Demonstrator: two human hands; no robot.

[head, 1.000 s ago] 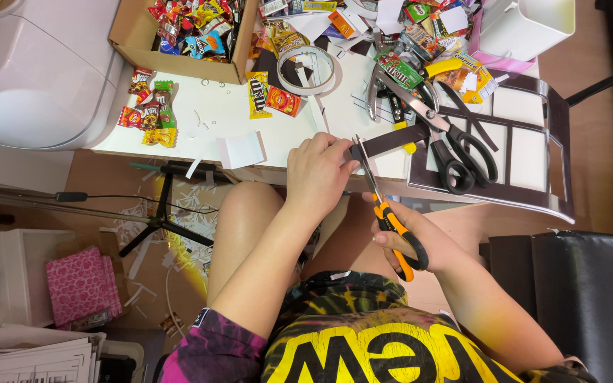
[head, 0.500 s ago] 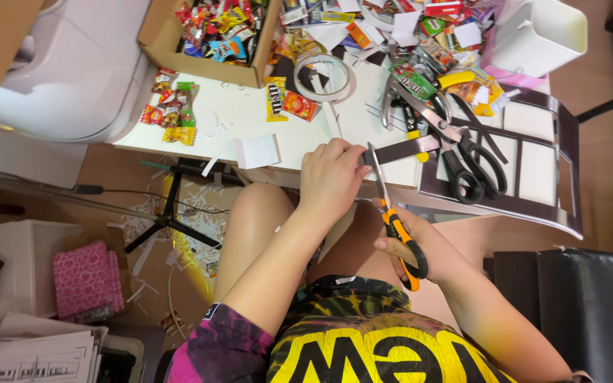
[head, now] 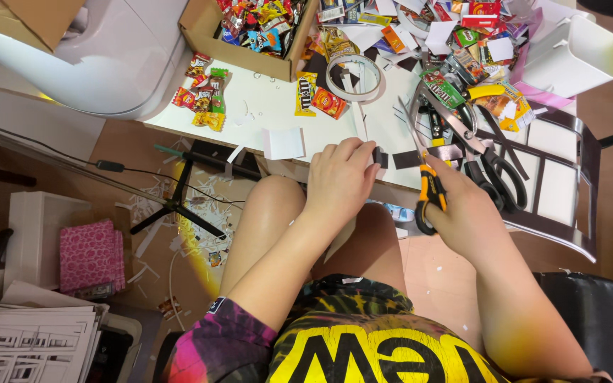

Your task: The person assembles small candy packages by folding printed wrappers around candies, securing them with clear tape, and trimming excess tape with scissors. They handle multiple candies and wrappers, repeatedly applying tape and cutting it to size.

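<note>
1. Gripping orange-handled scissors [head: 431,191], the right hand [head: 466,216] is closed around the handles at the near edge of the white table [head: 264,106]; the blades point toward the far side and meet a dark strip [head: 409,158].
2. That dark strip lies flat on the table edge, between the two hands.
3. The left hand [head: 342,177] rests palm down on the near table edge, fingers together and curled, their tips touching the left end of the dark strip; whether it pinches the strip I cannot tell.
4. Just left of the left hand lies a small white card [head: 283,142].
5. Farther off, a roll of tape [head: 354,76] sits near the middle of the table, with loose candy packets [head: 321,96] to its left.
6. At the far edge stands a cardboard box [head: 211,28] full of candy.
7. Right of the scissors lie black-handled shears [head: 498,177] on a dark-framed white sheet [head: 555,191].
8. A white bin [head: 569,57] stands at the far right.
9. Down on the floor to the left sit a pink patterned box [head: 90,255], a tripod [head: 179,202] and paper scraps.
</note>
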